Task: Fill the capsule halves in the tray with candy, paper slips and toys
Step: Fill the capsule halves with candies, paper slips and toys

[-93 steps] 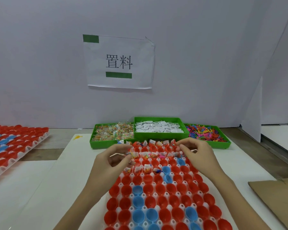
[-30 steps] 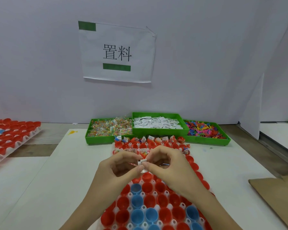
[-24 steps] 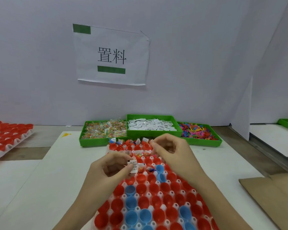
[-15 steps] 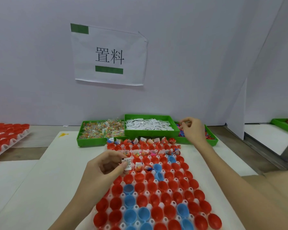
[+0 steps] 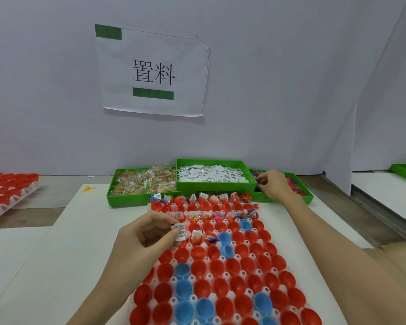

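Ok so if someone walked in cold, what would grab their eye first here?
Probably the big tray of red and blue capsule halves filling the foreground. Next, the white wall sign with two black characters, above three green bins. The left hand pinches a paper slip.

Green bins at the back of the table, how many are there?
3, side by side: candy bin at left, paper slip bin in the middle, toy bin at right, partly hidden by the right hand.
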`<move>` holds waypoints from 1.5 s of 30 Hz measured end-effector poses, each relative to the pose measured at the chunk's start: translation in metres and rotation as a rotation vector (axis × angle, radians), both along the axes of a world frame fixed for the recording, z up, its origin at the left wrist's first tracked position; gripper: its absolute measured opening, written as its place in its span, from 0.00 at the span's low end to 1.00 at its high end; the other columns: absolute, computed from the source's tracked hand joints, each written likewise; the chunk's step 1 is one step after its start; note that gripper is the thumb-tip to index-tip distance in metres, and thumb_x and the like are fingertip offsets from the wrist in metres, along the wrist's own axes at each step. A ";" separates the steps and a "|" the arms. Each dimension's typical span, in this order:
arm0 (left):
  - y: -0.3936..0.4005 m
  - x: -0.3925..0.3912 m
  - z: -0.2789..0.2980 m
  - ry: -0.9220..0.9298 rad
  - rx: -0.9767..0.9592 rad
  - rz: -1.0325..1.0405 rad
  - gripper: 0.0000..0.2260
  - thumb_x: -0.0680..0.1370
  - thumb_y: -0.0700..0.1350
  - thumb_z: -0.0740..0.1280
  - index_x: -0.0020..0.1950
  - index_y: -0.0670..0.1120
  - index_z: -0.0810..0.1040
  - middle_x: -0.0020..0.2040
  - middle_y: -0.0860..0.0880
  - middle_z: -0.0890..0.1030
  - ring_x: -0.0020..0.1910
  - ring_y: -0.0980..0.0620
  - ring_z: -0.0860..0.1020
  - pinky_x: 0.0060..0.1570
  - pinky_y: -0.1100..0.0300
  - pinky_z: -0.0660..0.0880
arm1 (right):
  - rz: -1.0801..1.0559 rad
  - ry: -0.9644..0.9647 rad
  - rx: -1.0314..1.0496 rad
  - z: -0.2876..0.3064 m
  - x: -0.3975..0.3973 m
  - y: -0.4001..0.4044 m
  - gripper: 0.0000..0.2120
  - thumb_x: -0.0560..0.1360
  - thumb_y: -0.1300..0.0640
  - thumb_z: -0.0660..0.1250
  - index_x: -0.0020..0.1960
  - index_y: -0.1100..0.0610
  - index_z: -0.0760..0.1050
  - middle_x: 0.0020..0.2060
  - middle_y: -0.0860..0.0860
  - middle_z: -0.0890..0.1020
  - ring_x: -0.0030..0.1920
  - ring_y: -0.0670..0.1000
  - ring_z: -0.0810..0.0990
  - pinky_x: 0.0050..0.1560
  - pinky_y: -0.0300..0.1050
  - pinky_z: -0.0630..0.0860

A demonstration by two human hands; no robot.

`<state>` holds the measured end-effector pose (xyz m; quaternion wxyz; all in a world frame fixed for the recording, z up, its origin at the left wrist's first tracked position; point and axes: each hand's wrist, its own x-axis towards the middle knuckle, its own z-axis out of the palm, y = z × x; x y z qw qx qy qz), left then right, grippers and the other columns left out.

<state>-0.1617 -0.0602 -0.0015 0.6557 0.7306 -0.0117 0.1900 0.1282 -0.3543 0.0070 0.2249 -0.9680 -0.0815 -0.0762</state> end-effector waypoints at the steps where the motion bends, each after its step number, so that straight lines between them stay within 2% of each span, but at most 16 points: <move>1: 0.000 0.000 -0.001 0.001 0.005 0.002 0.07 0.73 0.42 0.77 0.47 0.54 0.86 0.43 0.47 0.87 0.41 0.47 0.86 0.44 0.64 0.82 | -0.005 -0.010 0.020 -0.002 0.000 0.000 0.09 0.77 0.60 0.73 0.57 0.58 0.85 0.52 0.58 0.86 0.48 0.53 0.82 0.53 0.45 0.78; 3: 0.000 0.000 -0.001 0.001 0.007 -0.005 0.08 0.73 0.41 0.77 0.47 0.53 0.86 0.43 0.46 0.87 0.41 0.46 0.86 0.45 0.62 0.83 | -0.017 -0.025 0.072 -0.005 -0.002 0.000 0.08 0.77 0.62 0.73 0.56 0.59 0.85 0.52 0.58 0.86 0.47 0.51 0.81 0.51 0.44 0.76; 7: 0.000 0.000 -0.001 0.013 0.025 -0.008 0.07 0.73 0.41 0.77 0.47 0.53 0.85 0.43 0.46 0.87 0.42 0.46 0.86 0.46 0.60 0.84 | -0.072 -0.063 0.187 -0.006 -0.009 0.002 0.07 0.78 0.62 0.71 0.54 0.61 0.85 0.52 0.57 0.86 0.51 0.53 0.82 0.56 0.48 0.78; 9: 0.000 -0.001 0.000 0.015 0.024 -0.002 0.08 0.73 0.41 0.77 0.46 0.54 0.85 0.43 0.46 0.87 0.42 0.46 0.86 0.46 0.61 0.83 | -0.098 -0.103 0.218 -0.007 -0.013 0.001 0.05 0.78 0.62 0.71 0.50 0.61 0.86 0.48 0.56 0.86 0.48 0.51 0.82 0.56 0.49 0.79; 11: 0.000 -0.001 0.000 0.014 0.019 0.011 0.08 0.73 0.41 0.77 0.46 0.55 0.85 0.43 0.47 0.87 0.42 0.46 0.86 0.46 0.62 0.83 | -0.132 -0.148 0.265 -0.006 -0.019 -0.001 0.04 0.78 0.62 0.71 0.48 0.60 0.85 0.46 0.55 0.87 0.44 0.49 0.80 0.52 0.46 0.77; 13: -0.001 -0.002 0.002 0.013 0.015 0.023 0.09 0.73 0.41 0.77 0.46 0.56 0.85 0.43 0.48 0.87 0.41 0.47 0.86 0.45 0.63 0.83 | -0.167 -0.195 0.340 -0.002 -0.026 -0.003 0.05 0.78 0.61 0.72 0.50 0.61 0.85 0.47 0.56 0.87 0.44 0.49 0.81 0.51 0.44 0.76; 16: -0.002 -0.003 0.004 -0.001 0.004 0.032 0.09 0.73 0.41 0.76 0.46 0.56 0.86 0.44 0.48 0.87 0.42 0.48 0.86 0.44 0.64 0.82 | -0.200 -0.228 0.544 0.010 -0.044 -0.001 0.07 0.77 0.57 0.73 0.52 0.60 0.84 0.45 0.55 0.86 0.48 0.53 0.83 0.54 0.49 0.79; 19: -0.002 -0.003 0.004 -0.009 0.010 0.038 0.09 0.73 0.43 0.76 0.49 0.56 0.85 0.45 0.47 0.87 0.43 0.47 0.86 0.45 0.61 0.83 | -0.136 -0.150 0.785 0.024 -0.076 0.011 0.08 0.77 0.57 0.74 0.54 0.59 0.83 0.46 0.53 0.85 0.50 0.53 0.83 0.54 0.49 0.80; 22: -0.002 -0.003 0.002 -0.020 0.023 0.046 0.11 0.74 0.44 0.76 0.53 0.55 0.82 0.43 0.46 0.86 0.44 0.46 0.86 0.48 0.58 0.84 | 0.003 -0.063 0.964 0.034 -0.122 0.029 0.06 0.77 0.59 0.73 0.54 0.56 0.84 0.46 0.53 0.87 0.47 0.49 0.83 0.45 0.39 0.78; 24: -0.002 -0.003 0.000 -0.030 0.034 0.061 0.10 0.74 0.44 0.76 0.52 0.55 0.81 0.42 0.47 0.86 0.43 0.46 0.86 0.47 0.58 0.84 | 0.089 0.004 1.022 0.035 -0.154 0.038 0.07 0.77 0.59 0.73 0.55 0.54 0.84 0.45 0.50 0.87 0.45 0.44 0.84 0.43 0.36 0.77; 28: -0.001 -0.002 -0.003 -0.033 0.082 0.059 0.08 0.75 0.38 0.75 0.46 0.53 0.85 0.43 0.49 0.87 0.43 0.49 0.86 0.48 0.59 0.84 | 0.254 0.106 0.991 0.035 -0.201 0.056 0.07 0.77 0.56 0.72 0.54 0.48 0.85 0.45 0.47 0.88 0.44 0.44 0.85 0.44 0.36 0.81; 32: -0.007 -0.007 -0.002 -0.027 0.030 0.033 0.07 0.73 0.43 0.76 0.47 0.54 0.88 0.45 0.49 0.88 0.43 0.48 0.87 0.48 0.58 0.84 | 0.458 0.221 0.901 0.037 -0.227 0.074 0.05 0.77 0.56 0.73 0.52 0.49 0.85 0.45 0.49 0.88 0.46 0.48 0.87 0.46 0.34 0.80; 34: -0.011 -0.008 0.001 -0.042 0.003 0.020 0.06 0.72 0.44 0.76 0.47 0.54 0.88 0.44 0.49 0.88 0.42 0.48 0.87 0.46 0.60 0.84 | 0.526 0.256 0.836 0.034 -0.236 0.082 0.04 0.76 0.56 0.75 0.50 0.49 0.85 0.43 0.49 0.88 0.45 0.49 0.88 0.48 0.38 0.81; 37: -0.016 -0.009 0.003 -0.071 0.016 0.017 0.07 0.72 0.45 0.76 0.48 0.55 0.88 0.45 0.50 0.88 0.44 0.50 0.87 0.46 0.63 0.83 | 0.567 0.239 0.763 0.029 -0.241 0.088 0.03 0.76 0.53 0.75 0.49 0.49 0.85 0.43 0.48 0.88 0.46 0.48 0.87 0.53 0.43 0.83; 40: -0.017 -0.011 0.004 -0.081 0.017 0.006 0.08 0.73 0.45 0.75 0.49 0.56 0.88 0.46 0.51 0.88 0.45 0.51 0.87 0.46 0.65 0.82 | 0.561 0.209 0.732 0.028 -0.242 0.088 0.03 0.75 0.52 0.76 0.49 0.48 0.86 0.44 0.46 0.88 0.48 0.45 0.86 0.54 0.40 0.81; 45: -0.018 -0.015 0.007 -0.067 0.024 -0.034 0.08 0.73 0.48 0.75 0.50 0.57 0.88 0.46 0.52 0.88 0.47 0.51 0.87 0.47 0.66 0.81 | 0.536 0.210 0.736 0.026 -0.241 0.088 0.03 0.74 0.53 0.77 0.48 0.49 0.86 0.43 0.46 0.87 0.46 0.45 0.86 0.48 0.37 0.80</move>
